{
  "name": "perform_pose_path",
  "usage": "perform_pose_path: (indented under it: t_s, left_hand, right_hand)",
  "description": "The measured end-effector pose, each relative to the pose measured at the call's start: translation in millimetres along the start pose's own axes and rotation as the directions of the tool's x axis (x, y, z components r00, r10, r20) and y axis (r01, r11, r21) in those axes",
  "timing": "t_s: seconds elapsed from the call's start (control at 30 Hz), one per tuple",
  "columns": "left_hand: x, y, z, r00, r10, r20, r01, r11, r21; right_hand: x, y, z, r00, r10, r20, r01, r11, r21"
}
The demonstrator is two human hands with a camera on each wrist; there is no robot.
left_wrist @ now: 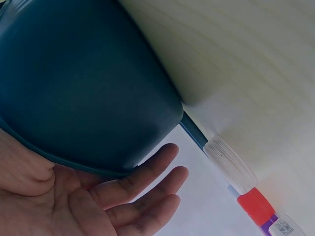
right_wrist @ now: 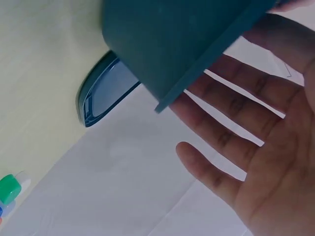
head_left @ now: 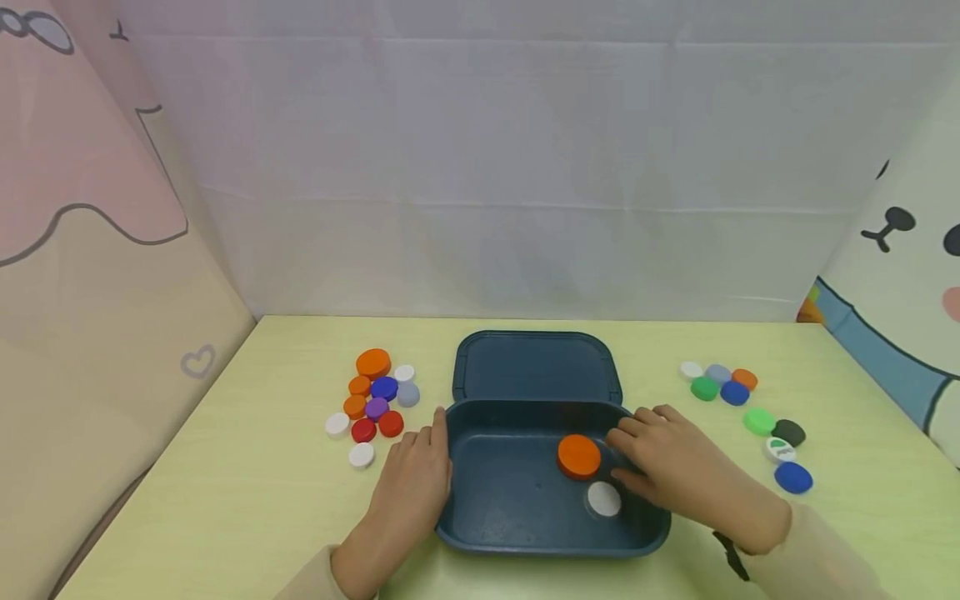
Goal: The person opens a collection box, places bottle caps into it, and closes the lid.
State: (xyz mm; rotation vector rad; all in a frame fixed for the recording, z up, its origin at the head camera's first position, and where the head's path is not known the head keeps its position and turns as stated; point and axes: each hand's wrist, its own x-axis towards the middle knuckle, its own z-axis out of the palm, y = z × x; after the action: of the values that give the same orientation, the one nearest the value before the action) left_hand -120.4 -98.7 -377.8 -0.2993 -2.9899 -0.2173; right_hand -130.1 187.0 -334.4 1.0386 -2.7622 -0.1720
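Note:
A dark blue rectangular box (head_left: 502, 508) stands on the table with its top uncovered. Inside lie an orange cap (head_left: 579, 457) and, nearer its front, a white cap (head_left: 603, 499). My left hand (head_left: 414, 477) rests against the left rim; in the left wrist view its fingers (left_wrist: 147, 172) extend loosely past the box wall, the thumb mostly hidden. Over the right rim reaches my right hand (head_left: 663, 458), fingertips and thumb just inside, near both caps but holding neither. The right wrist view shows its fingers (right_wrist: 236, 108) spread, with tips partly behind the rim.
Directly behind the box lies a matching dark blue lid (head_left: 536, 364). On the left is a cluster of several coloured bottle caps (head_left: 377, 408). Several more caps lie at the right, including a green cap (head_left: 760, 421) and a blue cap (head_left: 793, 477). Cloth walls (head_left: 525, 167) enclose the table.

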Motion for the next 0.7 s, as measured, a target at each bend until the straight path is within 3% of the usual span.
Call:
perform_pose_path:
  t_s: [0.3,0.7]
  left_hand:
    - [0.1,-0.1,0.1,1.000,-0.007,0.000,0.007,1.000,-0.002]
    - [0.3,0.0,-0.1,1.000,-0.008,0.004,0.008,1.000,-0.010]
  right_hand:
    - [-4.6,19,-4,0.988,0.014,-0.153,-0.016,1.000,-0.015]
    - [-8.2,48,3,0.978,0.103,-0.179,-0.097,0.994,0.042]
